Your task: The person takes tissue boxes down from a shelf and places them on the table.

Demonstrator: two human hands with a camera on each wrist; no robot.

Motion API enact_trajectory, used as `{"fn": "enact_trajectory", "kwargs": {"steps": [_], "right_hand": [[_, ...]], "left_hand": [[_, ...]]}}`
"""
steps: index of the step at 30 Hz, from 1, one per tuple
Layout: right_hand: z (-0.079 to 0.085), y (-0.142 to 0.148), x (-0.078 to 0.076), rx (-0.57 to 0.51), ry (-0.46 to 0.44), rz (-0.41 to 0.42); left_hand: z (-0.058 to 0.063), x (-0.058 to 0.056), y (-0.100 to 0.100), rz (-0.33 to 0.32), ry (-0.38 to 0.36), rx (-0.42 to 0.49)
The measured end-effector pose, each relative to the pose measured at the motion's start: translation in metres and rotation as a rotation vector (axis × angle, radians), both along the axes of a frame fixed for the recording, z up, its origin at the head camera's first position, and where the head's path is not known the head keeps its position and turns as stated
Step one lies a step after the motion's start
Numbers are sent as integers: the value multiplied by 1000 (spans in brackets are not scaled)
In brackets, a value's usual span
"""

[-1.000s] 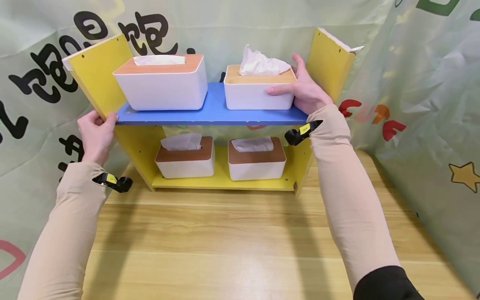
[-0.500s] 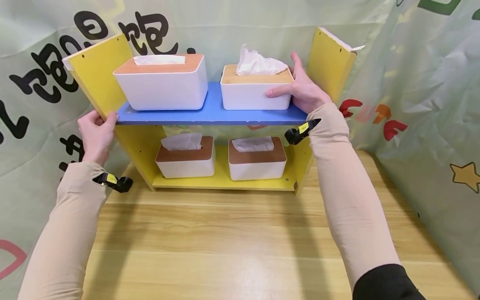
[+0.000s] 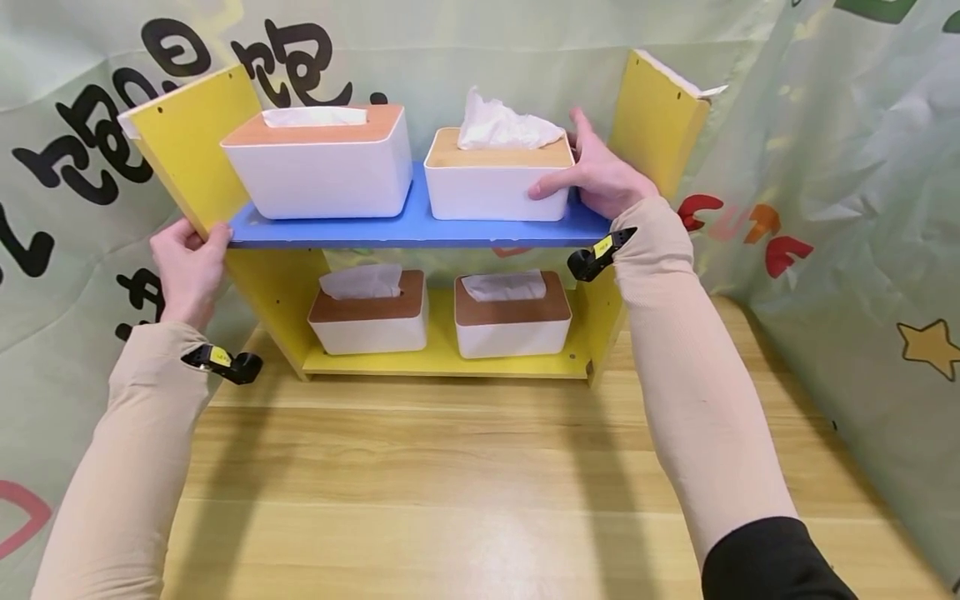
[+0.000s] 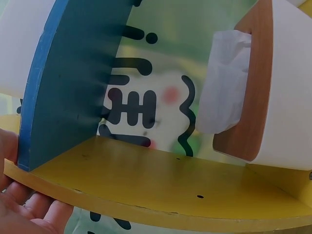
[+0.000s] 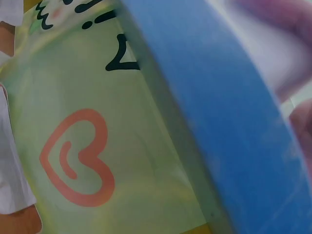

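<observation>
"That box nearer the blue shelf's right edge: plastic?"

"Looks it, smooth, with a wood-grain lid; the tissue is thin, crumpled paper."

"And the blue shelf?"

"Smooth paint with a soft sheen (its front edge looks scuffed)."

"The tabletop?"

"Wood, by its grain, and glossy enough to throw back a glare."

"Those sleeves?"

"Matt cloth, finely ribbed on the right arm."

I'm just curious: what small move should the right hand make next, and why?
Perhaps nudge the upper right tissue box slightly left, toward the upper left tissue box: the right hand holds its right end, bare blue shelf shows between the two, and the left hand grips the yellow side panel, which may keep things steady.
</observation>
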State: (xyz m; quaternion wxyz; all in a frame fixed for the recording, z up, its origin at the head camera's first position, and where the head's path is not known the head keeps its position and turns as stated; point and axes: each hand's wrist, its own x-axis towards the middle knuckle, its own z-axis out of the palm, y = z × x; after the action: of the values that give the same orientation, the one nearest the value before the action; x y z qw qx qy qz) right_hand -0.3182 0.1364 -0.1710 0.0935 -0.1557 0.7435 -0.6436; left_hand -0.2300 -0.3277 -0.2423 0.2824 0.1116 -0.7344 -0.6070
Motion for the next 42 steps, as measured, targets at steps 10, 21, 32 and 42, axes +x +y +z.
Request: {"fn": "enact_trajectory", "kwargs": {"steps": [10,21,32,42], "right_hand": [[-2,0,2,70,69,32],[1,-6,1,59,38,102],[0,-8,2,-40,124,82],[-4,-11,9,-239,103,57]], "left_hand": [[0,0,0,-7,-5,-3],[1,0,-3,-15,6,1],[-1,-2,1,-4,3,-11],[-2,-2,0,0,8,-13]]}}
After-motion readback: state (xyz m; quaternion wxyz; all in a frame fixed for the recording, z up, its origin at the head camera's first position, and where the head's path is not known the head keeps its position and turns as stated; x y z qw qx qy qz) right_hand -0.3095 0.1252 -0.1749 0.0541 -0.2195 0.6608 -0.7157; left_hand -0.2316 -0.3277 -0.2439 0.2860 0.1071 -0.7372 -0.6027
